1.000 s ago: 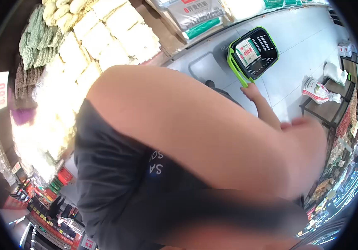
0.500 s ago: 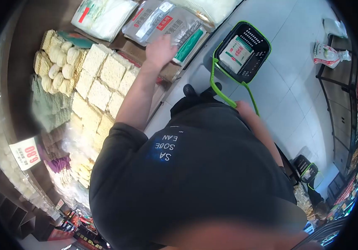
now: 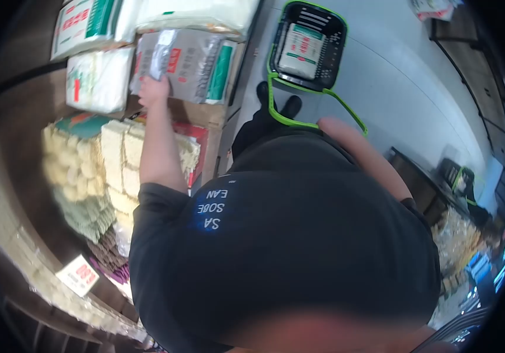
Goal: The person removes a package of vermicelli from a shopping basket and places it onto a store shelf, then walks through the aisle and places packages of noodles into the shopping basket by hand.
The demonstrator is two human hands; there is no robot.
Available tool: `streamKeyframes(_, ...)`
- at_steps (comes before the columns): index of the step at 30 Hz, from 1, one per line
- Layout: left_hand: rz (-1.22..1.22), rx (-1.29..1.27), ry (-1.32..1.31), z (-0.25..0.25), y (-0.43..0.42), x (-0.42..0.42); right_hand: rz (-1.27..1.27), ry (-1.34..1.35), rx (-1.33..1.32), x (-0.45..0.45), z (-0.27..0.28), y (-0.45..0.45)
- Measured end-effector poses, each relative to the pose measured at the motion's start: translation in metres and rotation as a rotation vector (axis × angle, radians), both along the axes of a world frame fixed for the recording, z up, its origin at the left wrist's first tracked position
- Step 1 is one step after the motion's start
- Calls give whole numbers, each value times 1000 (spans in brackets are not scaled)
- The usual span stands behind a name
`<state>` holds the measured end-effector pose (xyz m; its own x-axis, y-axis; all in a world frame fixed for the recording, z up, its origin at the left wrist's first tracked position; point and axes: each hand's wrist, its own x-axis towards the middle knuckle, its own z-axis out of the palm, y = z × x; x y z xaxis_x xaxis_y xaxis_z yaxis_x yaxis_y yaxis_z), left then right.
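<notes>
My left hand [image 3: 155, 92] is closed at the near edge of a grey plastic noodle packet [image 3: 194, 67] with red labels, lying on the shelf. Its fingertips are partly hidden against the packet. A green-and-white packet [image 3: 222, 70] lies just right of the grey one. Low at the right, my right hand [image 3: 332, 126] is wrapped round the green handle of a black shopping basket [image 3: 333, 65]. Inside the basket lies a white packet [image 3: 303, 52] with red and green print.
Blocks of dried noodles [image 3: 117, 153] are stacked on the shelf below my left arm, with a price card [image 3: 78, 275] further down. White packets [image 3: 99, 79] lie beyond my left hand. Another basket [image 3: 457, 175] stands on the tiled floor at the right.
My left hand has shifted left along the grey packets to their near left edge, fingers now more curled. The view has turned, and the basket sits higher in it.
</notes>
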<state>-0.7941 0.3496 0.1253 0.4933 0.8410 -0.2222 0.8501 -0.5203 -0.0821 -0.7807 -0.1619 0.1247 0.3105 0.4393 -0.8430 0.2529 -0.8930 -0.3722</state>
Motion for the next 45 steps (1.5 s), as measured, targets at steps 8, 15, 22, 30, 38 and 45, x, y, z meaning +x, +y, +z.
streamKeyframes(8,-169,-92,-139,-33,44,34,-15,40,-98,25,9,-11)
streamKeyframes(15,-244,-289,-351,-63,72,58,-33,46,-118,33,3,-7)
streamKeyframes(22,-13,-795,-493,-33,42,70,-138,-176,-48,20,-2,-14)
streamKeyframes(30,-42,-891,-482,-23,32,68,-268,-556,117,14,-4,-50)
streamKeyframes(38,-14,-1033,-436,56,-32,59,-361,-685,64,9,-23,-99)
streamKeyframes(45,-272,-924,-281,79,-124,53,-376,-773,332,32,-4,-88)
